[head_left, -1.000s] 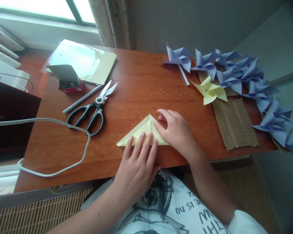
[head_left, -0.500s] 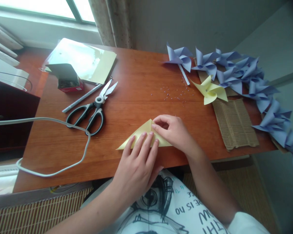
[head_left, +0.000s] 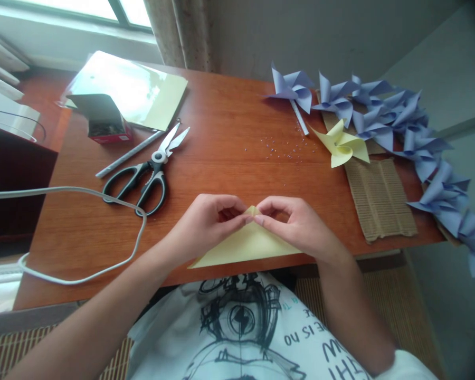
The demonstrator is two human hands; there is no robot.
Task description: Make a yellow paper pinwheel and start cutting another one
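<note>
At the near edge of the tabletop [head_left: 221, 132], the left hand [head_left: 200, 224] and right hand [head_left: 301, 227] each pinch the apex of a folded yellow paper triangle [head_left: 247, 245]. It looks light, thin and easily creased, best held by corners. Farther back lie scissors [head_left: 146, 171], a yellow pinwheel [head_left: 342, 145] and blue pinwheels [head_left: 380, 113].

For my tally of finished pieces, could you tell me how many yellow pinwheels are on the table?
1. The yellow pinwheel lies at the right of the table, beside the blue pinwheels and touching the corrugated cardboard. More could be hidden under the blue ones.
</note>
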